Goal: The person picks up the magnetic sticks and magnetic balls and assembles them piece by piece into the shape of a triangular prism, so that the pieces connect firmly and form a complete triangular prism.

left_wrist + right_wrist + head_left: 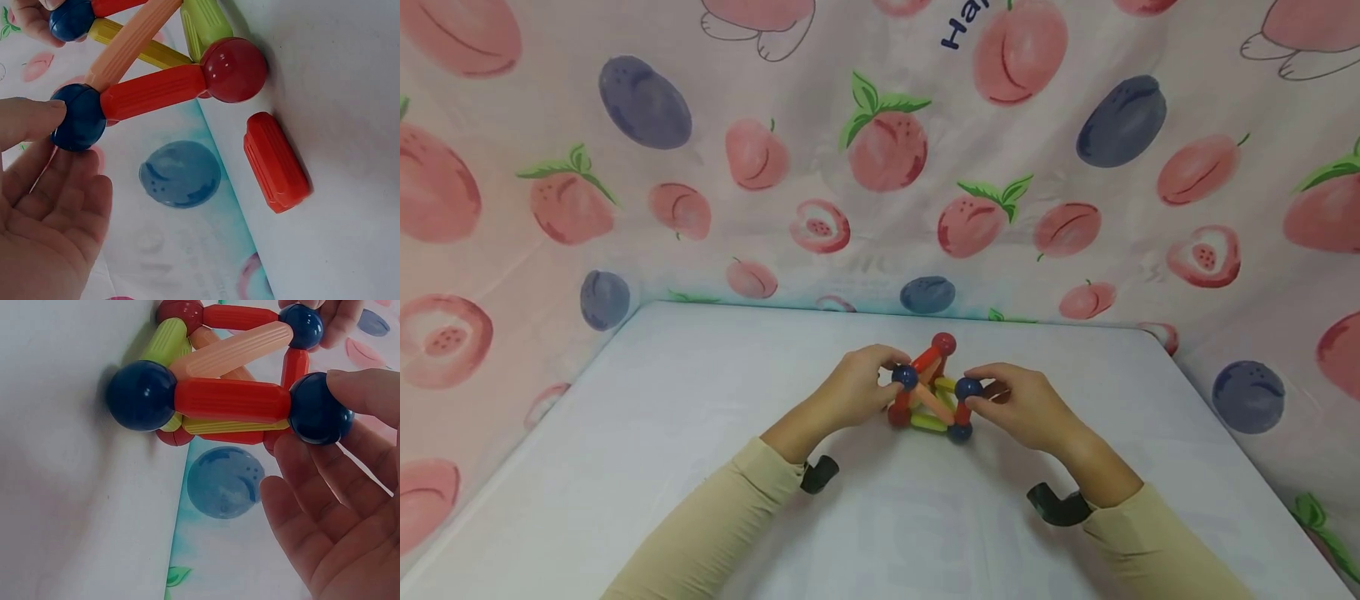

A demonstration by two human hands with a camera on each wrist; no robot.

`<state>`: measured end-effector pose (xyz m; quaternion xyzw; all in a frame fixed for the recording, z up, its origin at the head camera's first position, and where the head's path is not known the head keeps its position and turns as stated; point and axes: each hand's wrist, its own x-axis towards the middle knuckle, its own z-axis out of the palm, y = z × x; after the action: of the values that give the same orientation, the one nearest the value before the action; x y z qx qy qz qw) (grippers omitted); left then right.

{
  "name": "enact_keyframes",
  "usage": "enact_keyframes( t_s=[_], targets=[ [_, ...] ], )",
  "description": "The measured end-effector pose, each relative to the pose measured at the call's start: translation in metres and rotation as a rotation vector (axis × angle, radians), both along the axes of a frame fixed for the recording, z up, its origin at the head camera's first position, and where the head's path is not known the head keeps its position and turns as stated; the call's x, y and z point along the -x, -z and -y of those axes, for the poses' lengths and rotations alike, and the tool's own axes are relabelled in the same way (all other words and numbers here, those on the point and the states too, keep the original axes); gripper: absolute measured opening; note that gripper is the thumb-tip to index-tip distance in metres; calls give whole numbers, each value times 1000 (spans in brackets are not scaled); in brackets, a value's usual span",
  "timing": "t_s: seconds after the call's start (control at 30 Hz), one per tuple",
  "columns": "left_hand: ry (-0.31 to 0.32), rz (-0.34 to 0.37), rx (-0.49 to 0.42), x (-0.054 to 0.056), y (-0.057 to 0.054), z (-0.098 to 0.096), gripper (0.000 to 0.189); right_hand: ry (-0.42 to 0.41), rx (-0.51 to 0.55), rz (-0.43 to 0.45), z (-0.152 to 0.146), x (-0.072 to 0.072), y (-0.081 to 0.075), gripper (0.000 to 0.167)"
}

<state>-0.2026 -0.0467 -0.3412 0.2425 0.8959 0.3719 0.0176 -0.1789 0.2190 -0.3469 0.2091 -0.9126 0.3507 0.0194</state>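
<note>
A frame of coloured rods and balls stands on the white table, with red, yellow, green and peach rods joining red and blue balls. At its upper left corner my left hand (859,385) pinches a blue ball (78,117) between thumb and fingers. My right hand (1026,403) pinches another blue ball (320,408) at the upper right corner. Below that one, a red rod (231,400) runs down to a blue ball (141,395) on the table. A peach rod (936,403) slants across the front. The back red ball (943,343) stands highest in the head view.
One loose red rod (276,162) lies on the table (647,433) near the frame, seen in the left wrist view. Behind the table hangs a fruit-printed cloth (880,242). Dark straps (1060,505) sit at both wrists.
</note>
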Motion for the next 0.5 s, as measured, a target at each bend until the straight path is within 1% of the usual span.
enact_keyframes(
  t_s=[0.03, 0.17, 0.27, 0.4, 0.5],
  targets=[
    [1, 2, -2, 1, 1, 1, 39, 3, -1, 3, 0, 0, 0, 35],
    [10, 64, 18, 3, 6, 11, 50, 10, -10, 7, 1, 0, -1, 36],
    [9, 100, 52, 5, 11, 19, 51, 9, -15, 7, 1, -1, -2, 36],
    [-8, 109, 87, 11, 20, 26, 47, 9, -12, 15, 1, -1, -3, 36],
    [-23, 149, 124, 15, 27, 29, 47, 8, -8, 23, 1, -1, -3, 36]
  ],
)
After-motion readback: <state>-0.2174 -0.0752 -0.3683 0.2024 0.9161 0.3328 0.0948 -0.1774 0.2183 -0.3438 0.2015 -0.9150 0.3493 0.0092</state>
